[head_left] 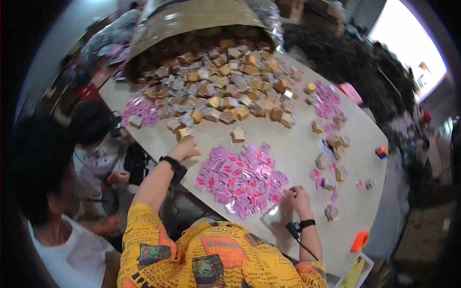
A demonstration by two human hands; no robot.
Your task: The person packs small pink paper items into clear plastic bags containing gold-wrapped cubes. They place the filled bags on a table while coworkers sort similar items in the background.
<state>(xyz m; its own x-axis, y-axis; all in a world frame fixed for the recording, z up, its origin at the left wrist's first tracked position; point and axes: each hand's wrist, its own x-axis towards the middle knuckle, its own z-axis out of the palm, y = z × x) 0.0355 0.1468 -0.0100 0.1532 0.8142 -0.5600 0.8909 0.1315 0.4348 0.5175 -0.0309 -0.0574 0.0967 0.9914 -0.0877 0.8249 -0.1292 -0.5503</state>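
Note:
My left hand is over the table's left side, its fingers stretched out. Just beyond its fingertips sits a small golden house-shaped piece in clear wrap. At the right edge of a pile of small pink packets, my right hand has its fingers pinched together. Whatever is between those fingers is too small to make out. Another wrapped house-shaped piece stands alone behind the pink pile. A large heap of such pieces spills toward me from a big brown sack.
More pink packets and several wrapped pieces line the pale table's right side. An orange tape-dispenser-like object lies near a white tray. A blue-and-orange cube is by the right edge. People sit close on the left.

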